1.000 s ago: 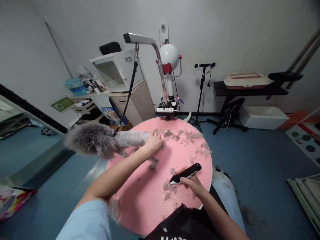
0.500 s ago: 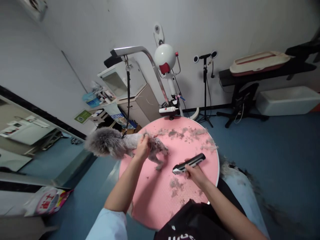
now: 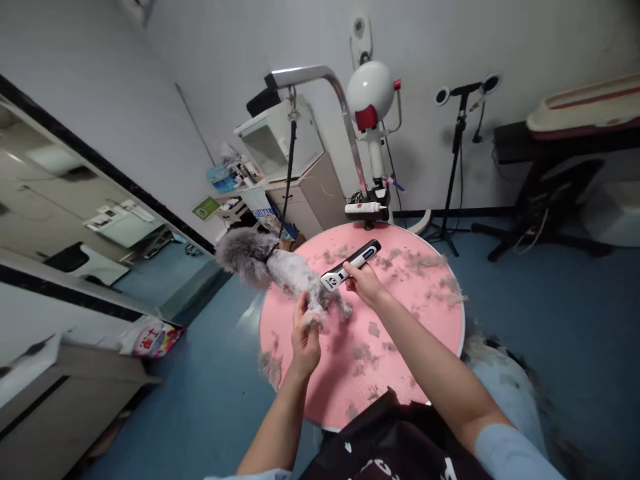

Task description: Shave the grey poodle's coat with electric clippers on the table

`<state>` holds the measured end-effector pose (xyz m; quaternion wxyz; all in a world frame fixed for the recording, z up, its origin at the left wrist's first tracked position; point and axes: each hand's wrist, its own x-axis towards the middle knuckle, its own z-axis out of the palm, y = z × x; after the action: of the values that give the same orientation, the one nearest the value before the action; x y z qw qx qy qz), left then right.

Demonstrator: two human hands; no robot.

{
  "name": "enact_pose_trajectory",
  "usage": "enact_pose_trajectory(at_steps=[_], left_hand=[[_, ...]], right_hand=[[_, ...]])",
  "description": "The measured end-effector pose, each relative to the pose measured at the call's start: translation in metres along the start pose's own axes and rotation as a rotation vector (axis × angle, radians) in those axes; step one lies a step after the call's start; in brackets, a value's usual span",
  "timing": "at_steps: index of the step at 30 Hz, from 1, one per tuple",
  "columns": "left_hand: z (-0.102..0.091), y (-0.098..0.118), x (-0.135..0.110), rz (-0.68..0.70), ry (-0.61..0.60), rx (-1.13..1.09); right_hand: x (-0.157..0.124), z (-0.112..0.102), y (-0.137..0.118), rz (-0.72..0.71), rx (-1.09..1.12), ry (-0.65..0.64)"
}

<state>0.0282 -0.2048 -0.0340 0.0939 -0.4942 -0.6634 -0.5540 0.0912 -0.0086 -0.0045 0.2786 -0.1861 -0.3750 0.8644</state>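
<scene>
A small grey dog (image 3: 293,272) stands at the left of the round pink grooming table (image 3: 330,393), its fluffy head turned away and its body clipped short. A black strap (image 3: 290,167) runs from its neck up to a metal arm. My left hand (image 3: 306,343) has its fingers closed on one of the dog's hind legs, near the paw. In my right hand (image 3: 365,283) is a black and white hair clipper (image 3: 354,264), its head at the dog's rump. Whether the blade touches the coat I cannot tell.
Loose tufts of fur (image 3: 367,353) lie across the tabletop. The curved metal arm (image 3: 345,100) rises at the back, beside a white bottle (image 3: 363,208) on a holder. A black stand (image 3: 456,147) is farther right. A mirror (image 3: 100,187) lines the left wall.
My left hand has gone from the dog's back to a hind leg. The clipper has moved up and left from over the table to the dog's rump. The view has swung left.
</scene>
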Motion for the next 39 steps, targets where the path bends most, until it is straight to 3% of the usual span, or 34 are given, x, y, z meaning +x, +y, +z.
enact_pose_trajectory(at_steps=[7, 10, 15, 18, 21, 23, 26, 29, 32, 34, 37, 39], left_hand=[[-0.01, -0.012, -0.017, 0.174, -0.054, 0.067], [-0.014, -0.009, -0.018, 0.223, -0.066, 0.114], [-0.014, -0.004, -0.025, 0.233, -0.022, 0.212], [-0.01, -0.003, -0.033, 0.187, 0.039, 0.222], [-0.006, -0.004, -0.04, 0.139, 0.085, 0.201], [-0.006, -0.005, -0.043, 0.112, 0.107, 0.18], [-0.011, -0.009, -0.046, -0.028, 0.169, 0.062], [-0.016, -0.013, -0.046, -0.313, 0.31, -0.184], [-0.019, -0.017, -0.043, -0.532, 0.448, -0.511], [-0.02, -0.018, -0.039, -0.61, 0.506, -0.725], [-0.021, -0.017, -0.03, -0.668, 0.551, -0.917], [-0.022, -0.015, -0.024, -0.685, 0.557, -0.972]], right_hand=[[-0.004, 0.029, -0.003, -0.008, -0.354, -0.314], [-0.005, 0.038, -0.008, -0.107, -0.452, -0.3], [-0.007, 0.056, -0.014, -0.062, -0.588, -0.425], [-0.011, 0.07, -0.016, -0.183, -0.675, -0.366], [-0.016, 0.085, -0.018, -0.284, -0.841, -0.464], [-0.02, 0.093, -0.018, -0.337, -0.922, -0.462], [-0.025, 0.097, -0.015, -0.392, -0.953, -0.362], [-0.029, 0.089, -0.005, -0.336, -0.868, -0.382], [-0.033, 0.075, 0.01, -0.33, -0.691, -0.223], [-0.036, 0.066, 0.019, -0.359, -0.623, -0.139], [-0.04, 0.056, 0.031, -0.334, -0.594, -0.2], [-0.042, 0.051, 0.037, -0.352, -0.566, -0.17]])
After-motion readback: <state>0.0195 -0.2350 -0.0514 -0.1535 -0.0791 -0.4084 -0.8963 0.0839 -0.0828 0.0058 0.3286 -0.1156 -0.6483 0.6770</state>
